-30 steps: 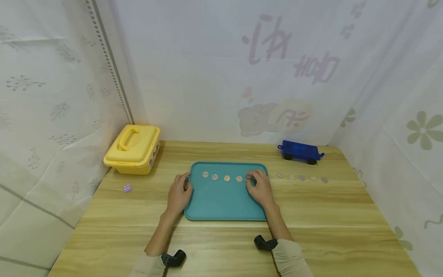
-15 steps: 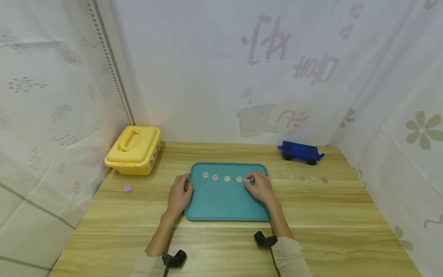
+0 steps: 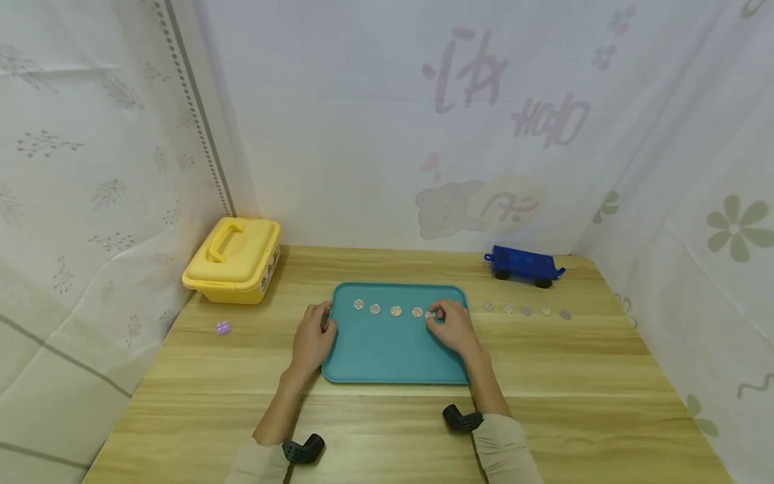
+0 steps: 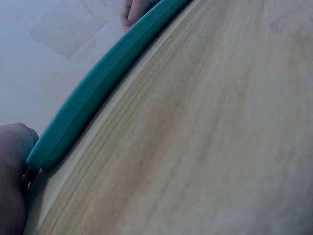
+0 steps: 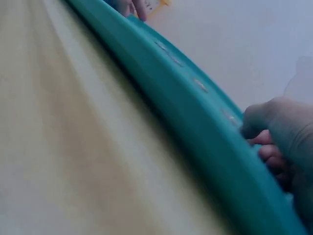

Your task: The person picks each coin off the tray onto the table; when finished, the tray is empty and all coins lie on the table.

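My left hand (image 3: 314, 338) grips the left edge of a teal tray (image 3: 387, 349), thumb over the rim. In the left wrist view this hand (image 4: 12, 171) shows at the tray's corner. Along the back of the tray lies a row of spaced coins, from a left coin (image 3: 359, 304) to a coin (image 3: 417, 312) near my right hand (image 3: 455, 329). Thumb and fingertips of the right hand pinch another coin (image 3: 430, 314) at the row's right end, low over the tray. Curled fingers of the right hand (image 5: 279, 137) hide that coin in the right wrist view.
Right of the tray, more coins (image 3: 526, 310) lie in a line on the wooden table (image 3: 580, 390). A blue wheeled toy wagon (image 3: 523, 264) stands behind them. At the left are a yellow lidded box (image 3: 232, 259) and a small purple toy brick (image 3: 223, 328).
My right hand has shifted slightly left, and the coin at its fingertips now shows flatter and closer to the row. The left hand stays on the tray's edge.
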`<state>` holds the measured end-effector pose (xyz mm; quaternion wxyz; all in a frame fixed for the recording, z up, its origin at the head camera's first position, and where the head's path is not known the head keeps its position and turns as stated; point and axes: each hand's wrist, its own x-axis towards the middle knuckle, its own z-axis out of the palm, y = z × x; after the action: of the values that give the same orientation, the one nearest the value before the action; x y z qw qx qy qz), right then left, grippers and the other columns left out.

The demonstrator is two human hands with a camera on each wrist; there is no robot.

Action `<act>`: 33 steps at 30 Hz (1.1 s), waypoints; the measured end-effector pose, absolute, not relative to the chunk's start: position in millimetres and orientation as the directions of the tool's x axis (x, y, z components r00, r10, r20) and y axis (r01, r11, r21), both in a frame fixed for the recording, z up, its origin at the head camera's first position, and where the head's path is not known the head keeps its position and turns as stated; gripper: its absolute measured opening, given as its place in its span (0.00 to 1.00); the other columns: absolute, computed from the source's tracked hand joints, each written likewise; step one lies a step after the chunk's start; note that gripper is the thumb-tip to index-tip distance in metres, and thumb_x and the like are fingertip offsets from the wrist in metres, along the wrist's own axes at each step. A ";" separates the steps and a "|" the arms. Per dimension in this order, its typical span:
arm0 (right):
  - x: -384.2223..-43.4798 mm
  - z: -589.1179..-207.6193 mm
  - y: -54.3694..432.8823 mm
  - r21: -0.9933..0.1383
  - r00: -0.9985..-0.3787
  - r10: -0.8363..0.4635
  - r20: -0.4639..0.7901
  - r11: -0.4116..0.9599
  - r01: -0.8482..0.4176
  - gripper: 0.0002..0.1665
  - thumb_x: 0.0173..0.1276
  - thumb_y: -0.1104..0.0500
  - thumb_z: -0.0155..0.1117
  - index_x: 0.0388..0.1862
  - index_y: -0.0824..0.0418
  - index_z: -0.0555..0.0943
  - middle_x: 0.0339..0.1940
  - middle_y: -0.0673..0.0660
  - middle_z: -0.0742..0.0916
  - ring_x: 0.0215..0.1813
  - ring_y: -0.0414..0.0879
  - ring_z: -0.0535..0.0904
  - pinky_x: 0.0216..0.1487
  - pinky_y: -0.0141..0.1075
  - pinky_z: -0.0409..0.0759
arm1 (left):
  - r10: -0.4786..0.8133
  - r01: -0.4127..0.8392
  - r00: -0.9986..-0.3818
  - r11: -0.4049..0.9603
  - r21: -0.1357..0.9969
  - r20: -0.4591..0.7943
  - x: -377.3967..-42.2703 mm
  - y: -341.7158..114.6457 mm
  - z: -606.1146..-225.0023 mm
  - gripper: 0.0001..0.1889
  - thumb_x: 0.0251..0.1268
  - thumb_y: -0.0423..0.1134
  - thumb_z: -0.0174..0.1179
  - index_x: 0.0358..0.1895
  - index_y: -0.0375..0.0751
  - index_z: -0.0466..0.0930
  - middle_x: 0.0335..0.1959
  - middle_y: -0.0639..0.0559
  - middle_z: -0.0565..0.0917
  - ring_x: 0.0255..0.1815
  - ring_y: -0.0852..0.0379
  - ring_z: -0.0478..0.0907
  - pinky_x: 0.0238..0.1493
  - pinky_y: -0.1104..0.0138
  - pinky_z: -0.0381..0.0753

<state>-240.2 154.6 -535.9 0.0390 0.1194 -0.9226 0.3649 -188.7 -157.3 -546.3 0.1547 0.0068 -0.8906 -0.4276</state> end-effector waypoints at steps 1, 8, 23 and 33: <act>-240.3 -534.4 155.1 -0.671 -0.971 -0.196 0.136 0.703 -0.235 0.07 0.63 0.58 0.67 0.38 0.59 0.83 0.28 0.52 0.76 0.39 0.49 0.68 0.50 0.45 0.62 | -0.142 0.119 -0.954 0.630 0.767 0.265 -188.3 -157.2 -545.7 0.21 0.68 0.31 0.55 0.63 0.33 0.76 0.47 0.39 0.79 0.31 0.54 0.70 0.35 0.64 0.68; -241.6 -539.2 154.5 -0.674 -0.964 -0.204 0.168 0.691 -0.263 0.08 0.61 0.57 0.67 0.39 0.56 0.81 0.32 0.51 0.80 0.37 0.46 0.70 0.49 0.43 0.64 | -0.137 0.107 -0.960 0.621 0.776 0.243 -186.3 -158.3 -542.7 0.21 0.69 0.31 0.54 0.65 0.33 0.74 0.49 0.38 0.79 0.31 0.54 0.70 0.35 0.65 0.69; -239.4 -547.9 154.6 -0.603 -0.923 -0.242 0.299 0.701 -0.380 0.13 0.67 0.52 0.69 0.46 0.56 0.87 0.31 0.49 0.81 0.36 0.43 0.70 0.44 0.40 0.62 | -0.137 0.112 -0.959 0.617 0.779 0.246 -187.8 -156.5 -544.5 0.21 0.68 0.31 0.54 0.64 0.32 0.75 0.48 0.39 0.79 0.30 0.55 0.70 0.34 0.65 0.70; -238.8 -547.2 152.5 -0.636 -0.934 -0.208 0.289 0.688 -0.350 0.14 0.67 0.50 0.69 0.43 0.57 0.86 0.30 0.50 0.79 0.35 0.44 0.69 0.46 0.41 0.62 | -0.142 0.106 -0.960 0.617 0.780 0.243 -188.8 -156.4 -543.9 0.21 0.68 0.32 0.54 0.64 0.33 0.75 0.47 0.40 0.79 0.29 0.55 0.70 0.34 0.64 0.69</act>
<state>-238.8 152.5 -547.2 0.0972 0.1527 -0.9135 0.3642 -188.8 -156.4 -543.9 0.1417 0.0103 -0.8878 -0.4378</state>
